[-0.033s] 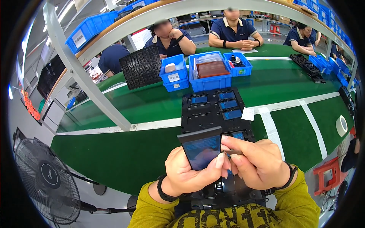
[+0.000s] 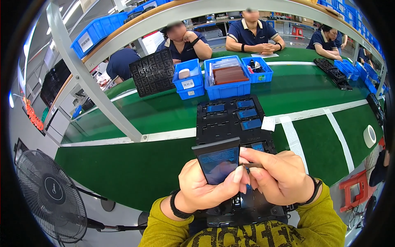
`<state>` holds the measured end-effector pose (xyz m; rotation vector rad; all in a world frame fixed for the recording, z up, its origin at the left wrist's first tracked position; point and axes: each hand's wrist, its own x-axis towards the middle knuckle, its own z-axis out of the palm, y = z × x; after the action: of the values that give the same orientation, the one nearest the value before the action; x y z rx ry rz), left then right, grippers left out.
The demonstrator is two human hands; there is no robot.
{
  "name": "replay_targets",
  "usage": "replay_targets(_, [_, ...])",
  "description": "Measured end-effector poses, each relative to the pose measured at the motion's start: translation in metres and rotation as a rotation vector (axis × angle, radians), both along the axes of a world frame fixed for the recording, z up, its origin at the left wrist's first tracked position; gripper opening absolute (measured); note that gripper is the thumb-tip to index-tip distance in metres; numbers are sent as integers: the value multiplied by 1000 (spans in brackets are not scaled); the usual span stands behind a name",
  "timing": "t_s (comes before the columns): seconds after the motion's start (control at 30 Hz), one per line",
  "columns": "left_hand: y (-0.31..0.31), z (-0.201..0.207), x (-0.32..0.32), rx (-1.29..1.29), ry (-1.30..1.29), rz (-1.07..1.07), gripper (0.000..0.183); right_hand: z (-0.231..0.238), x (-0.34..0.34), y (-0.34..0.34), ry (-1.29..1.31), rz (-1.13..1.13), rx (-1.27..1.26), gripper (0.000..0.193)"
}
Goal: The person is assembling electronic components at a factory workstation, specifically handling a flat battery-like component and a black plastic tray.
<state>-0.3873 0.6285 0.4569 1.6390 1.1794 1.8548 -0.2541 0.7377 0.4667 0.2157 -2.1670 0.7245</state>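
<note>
My left hand (image 2: 203,191) is closed around a flat, dark rectangular screen module (image 2: 218,164), held upright with its glossy face toward me. Between the thumb and fingers of my right hand (image 2: 284,177) is a thin dark strip-like piece (image 2: 254,165); its tip meets the right edge of the module, by my left thumb. Whether the strip is a tool or a part, I cannot tell. Under and beyond my hands lies a black moulded tray (image 2: 212,119) with several blue-faced screens (image 2: 252,124) in its pockets. My hands hide the tray's nearer part.
Blue bins (image 2: 228,91) stand behind the tray, one holding brown sheets. A black slotted tray (image 2: 152,74) leans left of them. A white tape roll (image 2: 369,136) is at the green bench's right edge. A metal post (image 2: 103,99) rises at left, above a fan (image 2: 52,189). Co-workers sit opposite.
</note>
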Motion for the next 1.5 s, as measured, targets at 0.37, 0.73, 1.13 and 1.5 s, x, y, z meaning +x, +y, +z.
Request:
replay_targets(0.37, [0, -1, 2, -21, -138, -5, 14, 3, -2, 4, 41, -30, 95, 41])
replay_targets(0.73, [4, -1, 1, -9, -249, -111, 11, -1, -5, 7, 117, -84, 202, 43])
replay_targets(1.13, [3, -1, 2, 17, -165, -87, 14, 1, 0, 2, 26, -22, 73, 42])
replay_targets(1.5, [3, -2, 2, 27, -147, -62, 14, 1, -1, 1, 28, -14, 57, 40])
